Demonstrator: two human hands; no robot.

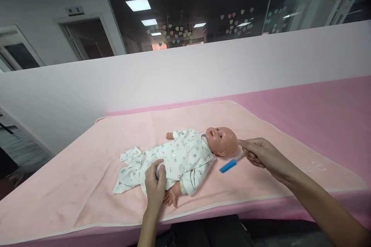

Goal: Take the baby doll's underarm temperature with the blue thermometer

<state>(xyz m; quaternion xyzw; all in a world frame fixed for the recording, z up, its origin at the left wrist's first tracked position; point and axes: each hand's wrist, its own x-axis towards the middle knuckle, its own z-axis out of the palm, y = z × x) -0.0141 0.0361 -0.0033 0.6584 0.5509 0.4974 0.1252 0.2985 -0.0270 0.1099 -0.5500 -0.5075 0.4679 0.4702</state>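
Observation:
A baby doll (185, 154) in a white patterned sleepsuit lies on its back on a pale pink blanket (87, 170), its head (222, 139) toward the right. My left hand (155, 183) rests on the doll's belly and hip with the fingers curled against the cloth. My right hand (259, 152) is beside the doll's head, fingers pinched on a thin clear stick with a blue end (228, 166). The blue end points toward the doll's shoulder and hangs just above the blanket.
The blanket covers a long pink table (319, 104) that runs to the right. A low white partition wall (174, 73) stands behind it, with dark glass above. The table's near edge is right in front of me.

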